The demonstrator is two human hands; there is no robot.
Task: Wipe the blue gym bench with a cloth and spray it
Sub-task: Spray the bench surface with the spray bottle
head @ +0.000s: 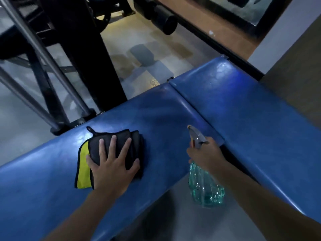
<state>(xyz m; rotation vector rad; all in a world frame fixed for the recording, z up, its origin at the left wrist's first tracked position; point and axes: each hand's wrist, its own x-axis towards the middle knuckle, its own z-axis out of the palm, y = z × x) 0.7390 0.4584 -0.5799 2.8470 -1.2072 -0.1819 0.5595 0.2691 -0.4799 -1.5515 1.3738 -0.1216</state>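
left hand (111,164) presses flat, fingers spread, on folded black-and-yellow microfibre cloth (121,145); right hand (205,153) grips clear green plastic spray bottle (205,185). overspray could miss blue padded vinyl bench (243,110), wetting floor.

- Our left hand (111,164) lies palm down, fingers (113,145) spread wide and flat, the thumb angled out to the right; the bare forearm runs back toward the lower left.
- Our right hand (205,154) is curled in a closed grip, knuckles up, its bare forearm stretching away to the lower right corner.
- Both hands sit well apart.
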